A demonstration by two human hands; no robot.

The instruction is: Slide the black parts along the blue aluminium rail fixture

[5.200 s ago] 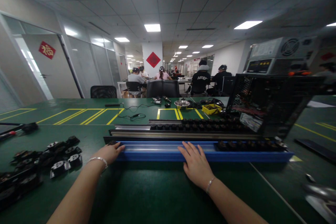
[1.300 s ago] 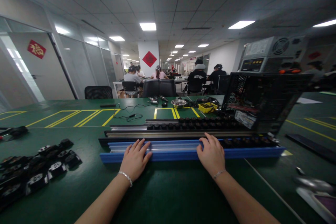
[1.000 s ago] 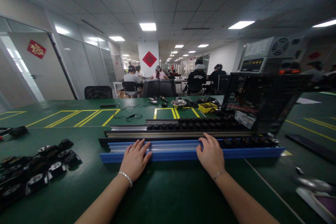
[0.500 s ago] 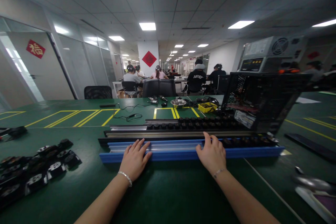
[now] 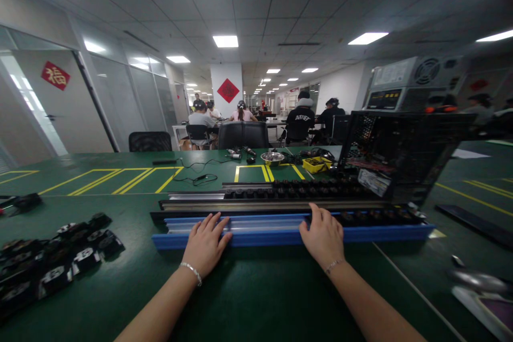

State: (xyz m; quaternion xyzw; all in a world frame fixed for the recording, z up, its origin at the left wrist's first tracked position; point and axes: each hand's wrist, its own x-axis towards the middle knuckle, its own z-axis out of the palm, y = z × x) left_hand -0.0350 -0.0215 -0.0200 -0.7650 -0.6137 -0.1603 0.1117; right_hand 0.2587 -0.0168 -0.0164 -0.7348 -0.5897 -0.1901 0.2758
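At the far left, a loose pile of black modules (image 5: 86, 259), some with white markings, lies on the green surface (image 5: 256, 299), well apart from both hands. To its right, the blue rail (image 5: 262, 238) runs across in front of the person, its left end bare inside. The left hand (image 5: 205, 246) rests on this stretch of the rail, fingers spread over the channel and thumb near the front wall; its grip is wide open and has hold of nothing. Behind it stand black-edged rails (image 5: 264, 204), and farther back a metal bowl (image 5: 272, 162) sits among cables. The right hand (image 5: 324, 235) lies over the middle of the blue rail, thumb and index finger apart, beside a module row (image 5: 374, 217) filling the right part of the channel. Its far fingertips are hidden, so I cannot tell whether that grip holds a module. A yellow basket (image 5: 318, 168) stands beyond. Farther right, an open black computer case (image 5: 433, 136) carries two stacked power supply units (image 5: 401, 99) on top.
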